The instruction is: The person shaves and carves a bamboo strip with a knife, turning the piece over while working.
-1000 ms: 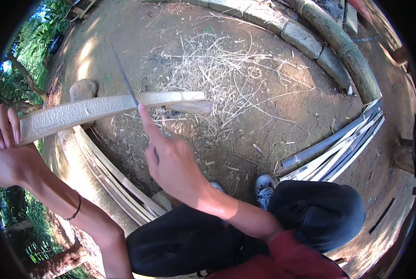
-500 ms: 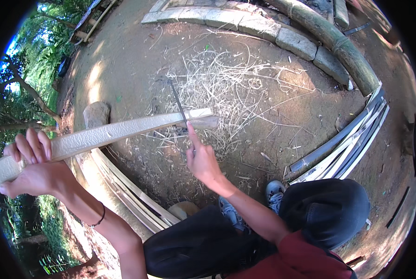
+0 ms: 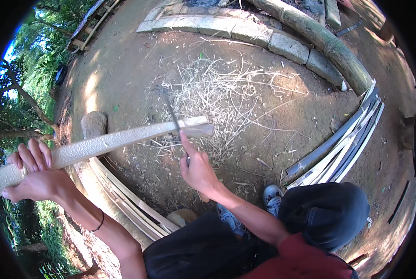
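Observation:
A long pale bamboo strip (image 3: 110, 141) slants across the left half of the view. My left hand (image 3: 40, 179) is wrapped round it near its left end, with the fingers over the top and the thumb below. In my right hand (image 3: 199, 174) is a knife (image 3: 171, 110) with a narrow dark blade, its index finger stretched along the blade. That blade lies across the strip close to the strip's far right end. A greyish piece of wood (image 3: 201, 130) shows right under that end. Most of the knife's handle is hidden by my fingers.
Thin curled shavings (image 3: 217, 88) cover the dirt ahead. Split bamboo strips lie in a bundle (image 3: 342, 144) at right and another bundle (image 3: 129, 200) at lower left. Stone blocks (image 3: 252, 33) and a thick bamboo pole (image 3: 333, 46) border the far side. A rock (image 3: 94, 124) sits left.
My right hand and the knife have shifted slightly left and nearer to me, a little farther from the strip's end. My left hand keeps its grip. The whole view has shifted slightly.

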A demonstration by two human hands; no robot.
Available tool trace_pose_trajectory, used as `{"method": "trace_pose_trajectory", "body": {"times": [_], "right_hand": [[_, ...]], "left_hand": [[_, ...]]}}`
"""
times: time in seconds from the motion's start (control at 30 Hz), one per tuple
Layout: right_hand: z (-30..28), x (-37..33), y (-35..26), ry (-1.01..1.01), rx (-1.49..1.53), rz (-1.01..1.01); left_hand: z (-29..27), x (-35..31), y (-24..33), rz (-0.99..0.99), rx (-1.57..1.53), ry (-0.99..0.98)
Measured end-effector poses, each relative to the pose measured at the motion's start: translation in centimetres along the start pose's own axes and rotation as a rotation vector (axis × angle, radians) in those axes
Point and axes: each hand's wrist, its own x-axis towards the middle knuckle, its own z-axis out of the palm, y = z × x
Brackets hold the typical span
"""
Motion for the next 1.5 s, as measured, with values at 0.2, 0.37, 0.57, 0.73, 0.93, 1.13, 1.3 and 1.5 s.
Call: {"method": "trace_pose_trajectory", "body": {"times": [0.2, 0.37, 0.57, 0.73, 0.93, 1.13, 1.3, 1.5], "right_hand": [[1.5, -0.4, 2.3, -0.018, -0.134, -0.054], [-0.1, 1.4, 5.0, -0.026, -0.151, 0.178], [1.1, -0.6, -2.5, 0.04, 0.024, -0.22], [1.7, -0.8, -3.8, 0.068, 0.047, -0.343], [0.0, 0.9, 1.6, 0.068, -0.107, 0.025], [2.5, -0.9, -1.8, 0.048, -0.027, -0.302], [0.0, 1.2, 7.6, 0.108, -0.171, 0.161], [-0.1, 1.0, 0.5, 0.083, 0.002, 0.027]], "left_hand": [[0.8, -0.5, 0.2, 0.015, 0.012, 0.036], [1.0, 0.7, -0.7, -0.007, -0.201, 0.014], [0.9, 1.7, -1.6, -0.004, -0.298, 0.002], [0.9, 1.8, -2.0, 0.037, -0.117, 0.063], [1.4, 1.9, -2.6, 0.041, -0.091, 0.161], [1.5, 1.5, -1.7, 0.015, -0.037, 0.234], [0.8, 2.3, -3.3, 0.025, -0.109, 0.164], [0.6, 2.0, -3.4, 0.145, -0.08, 0.182]]}}
